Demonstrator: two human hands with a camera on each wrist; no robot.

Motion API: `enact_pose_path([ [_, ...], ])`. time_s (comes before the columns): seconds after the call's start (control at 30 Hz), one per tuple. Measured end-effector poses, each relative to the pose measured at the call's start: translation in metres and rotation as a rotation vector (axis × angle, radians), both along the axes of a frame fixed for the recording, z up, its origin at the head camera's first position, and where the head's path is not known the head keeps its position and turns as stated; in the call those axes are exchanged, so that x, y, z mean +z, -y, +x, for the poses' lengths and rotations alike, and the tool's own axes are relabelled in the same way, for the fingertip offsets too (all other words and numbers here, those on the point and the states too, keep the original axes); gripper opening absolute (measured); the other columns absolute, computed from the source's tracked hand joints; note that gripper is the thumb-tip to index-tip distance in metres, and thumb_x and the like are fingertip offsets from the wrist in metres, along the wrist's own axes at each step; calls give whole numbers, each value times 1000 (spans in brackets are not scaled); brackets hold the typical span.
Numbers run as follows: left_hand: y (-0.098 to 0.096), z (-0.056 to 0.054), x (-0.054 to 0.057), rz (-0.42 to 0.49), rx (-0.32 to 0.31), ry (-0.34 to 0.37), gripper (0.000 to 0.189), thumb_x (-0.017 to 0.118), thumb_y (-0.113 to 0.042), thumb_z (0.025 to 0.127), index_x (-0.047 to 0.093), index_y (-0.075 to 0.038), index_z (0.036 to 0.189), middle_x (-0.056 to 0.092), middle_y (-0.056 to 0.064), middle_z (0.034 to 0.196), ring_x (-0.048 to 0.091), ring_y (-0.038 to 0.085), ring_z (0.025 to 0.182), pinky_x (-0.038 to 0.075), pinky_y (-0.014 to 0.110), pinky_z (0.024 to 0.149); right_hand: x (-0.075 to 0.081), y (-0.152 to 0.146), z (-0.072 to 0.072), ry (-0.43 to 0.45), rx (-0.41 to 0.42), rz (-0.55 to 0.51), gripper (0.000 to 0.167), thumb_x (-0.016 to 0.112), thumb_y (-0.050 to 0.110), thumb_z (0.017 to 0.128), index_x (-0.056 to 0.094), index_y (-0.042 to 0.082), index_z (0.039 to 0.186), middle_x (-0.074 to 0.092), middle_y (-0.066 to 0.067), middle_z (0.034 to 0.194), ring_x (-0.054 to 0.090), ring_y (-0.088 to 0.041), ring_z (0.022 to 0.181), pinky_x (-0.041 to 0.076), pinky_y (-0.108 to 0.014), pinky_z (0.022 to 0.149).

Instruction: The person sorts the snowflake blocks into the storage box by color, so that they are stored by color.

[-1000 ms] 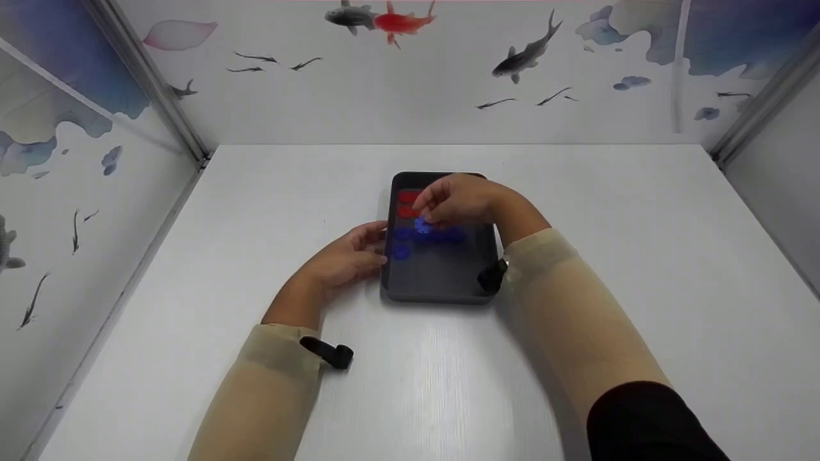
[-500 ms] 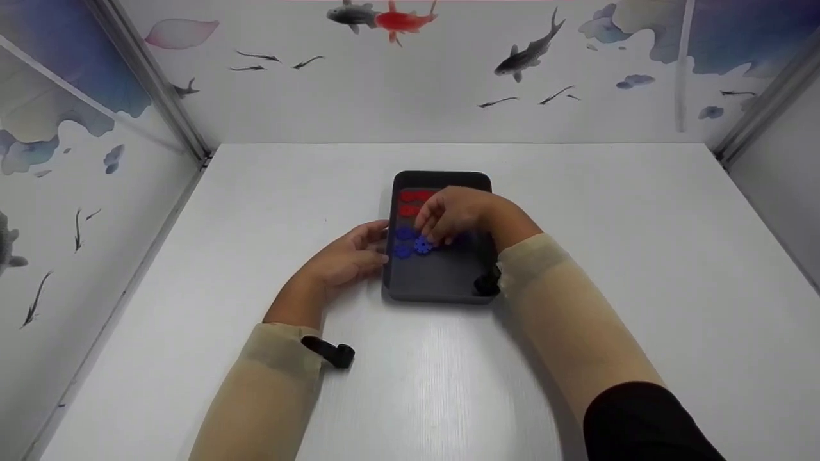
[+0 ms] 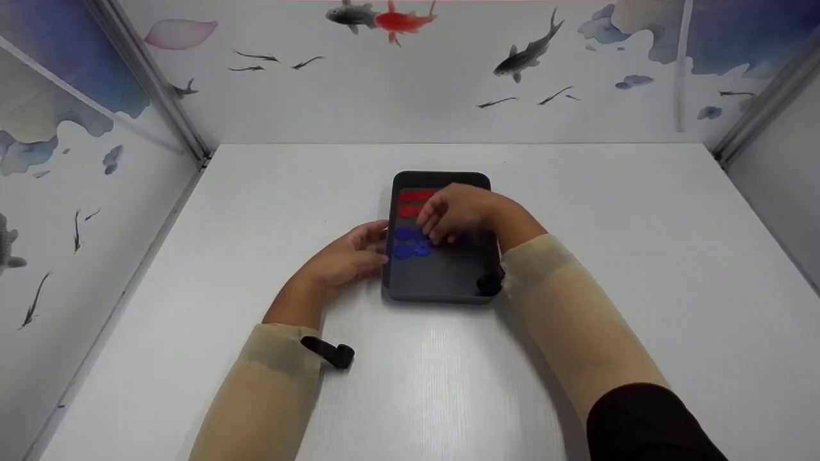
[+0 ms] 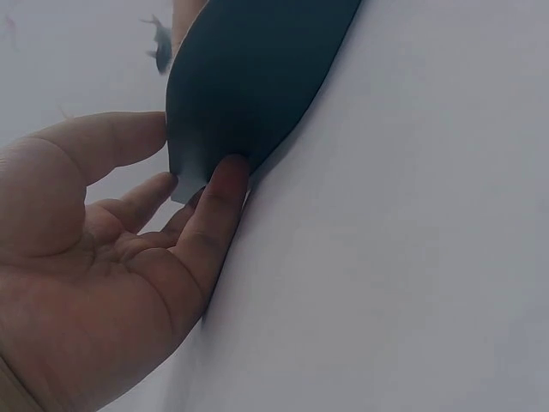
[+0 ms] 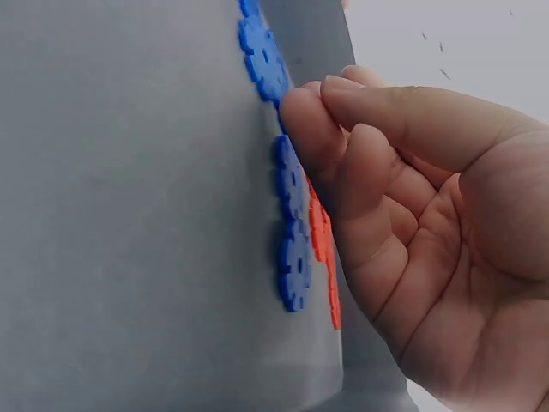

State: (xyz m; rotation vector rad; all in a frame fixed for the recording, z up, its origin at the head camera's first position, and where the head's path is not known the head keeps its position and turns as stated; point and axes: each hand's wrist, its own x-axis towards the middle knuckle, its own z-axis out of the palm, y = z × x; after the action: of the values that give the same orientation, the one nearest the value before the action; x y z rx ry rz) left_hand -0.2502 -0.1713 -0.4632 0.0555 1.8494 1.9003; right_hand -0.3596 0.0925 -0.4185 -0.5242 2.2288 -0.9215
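A dark grey tray point(image 3: 442, 278) holds flat blue plastic discs with notched rims point(image 3: 421, 248) and similar red discs point(image 3: 409, 210) in two rows toward the far end. My left hand point(image 3: 349, 256) touches the tray's left side, its fingertips point(image 4: 230, 176) against the outer wall in the left wrist view. Over the tray, my right hand point(image 3: 458, 208) has curled fingers, thumb and index tips close together with nothing visible between them. In the right wrist view a blue disc point(image 5: 264, 58) lies just past those fingertips. The right hand covers part of the discs in the head view.
The tray stands on a white table point(image 3: 410, 378). Behind it rises a white panel point(image 3: 423, 96) painted with fish, with another printed panel point(image 3: 77, 192) on the left. A small black strapped device point(image 3: 330, 353) sits at the left wrist and another point(image 3: 490, 282) at the right.
My right hand lowered a blue disc toward the near side of the blue group and let it go. Its fingertips are now slightly right of that disc. My left hand stays at the tray.
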Motion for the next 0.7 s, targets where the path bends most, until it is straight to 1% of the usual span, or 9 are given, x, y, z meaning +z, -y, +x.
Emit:
enact_pose_path([
  [0.13,-1,0,1,10,-4,-4,78,62,8,97,35,-16,166,45,6,163,53,25,147,51,39,115,9,-7,1,-17,-10,-32,30,80,7,93,78,15,122,80,-5,119,78,-21,99,65,-39,86],
  [0.27,-1,-1,0,14,0,-9,77,62,8,97,36,-16,165,45,6,163,52,25,147,51,39,115,25,-18,4,-45,-26,-98,32,78,10,95,76,14,127,78,-8,122,76,-23,104,64,-43,92],
  [0.37,-1,0,0,11,10,-9,77,62,9,96,38,-17,165,46,7,163,53,25,147,51,40,116,38,-29,7,-76,-54,-153,31,79,13,96,76,16,126,77,-9,122,75,-28,108,64,-41,91],
  [0.43,-1,0,0,7,17,-8,77,63,9,96,38,-17,164,47,6,163,54,24,146,51,40,116,44,-37,10,-84,-86,-190,30,79,16,96,76,17,126,78,-8,120,75,-31,110,64,-38,89],
  [0.5,-1,0,0,1,26,-2,77,64,8,96,40,-18,164,49,4,162,55,23,146,50,40,117,46,-46,13,-94,-116,-220,30,80,19,97,76,18,127,78,-5,117,74,-34,112,63,-35,86],
  [0.6,-1,1,0,-6,37,6,77,65,7,95,41,-21,163,50,2,161,55,22,145,49,40,117,46,-63,17,-112,-151,-254,33,78,23,98,74,17,130,78,-4,119,74,-35,111,63,-39,90],
  [0.7,0,1,0,-11,38,6,76,66,6,95,42,-22,162,50,1,161,55,21,146,49,41,118,45,-79,24,-135,-182,-268,34,77,23,99,73,16,133,75,-5,120,74,-32,107,63,-40,93],
])
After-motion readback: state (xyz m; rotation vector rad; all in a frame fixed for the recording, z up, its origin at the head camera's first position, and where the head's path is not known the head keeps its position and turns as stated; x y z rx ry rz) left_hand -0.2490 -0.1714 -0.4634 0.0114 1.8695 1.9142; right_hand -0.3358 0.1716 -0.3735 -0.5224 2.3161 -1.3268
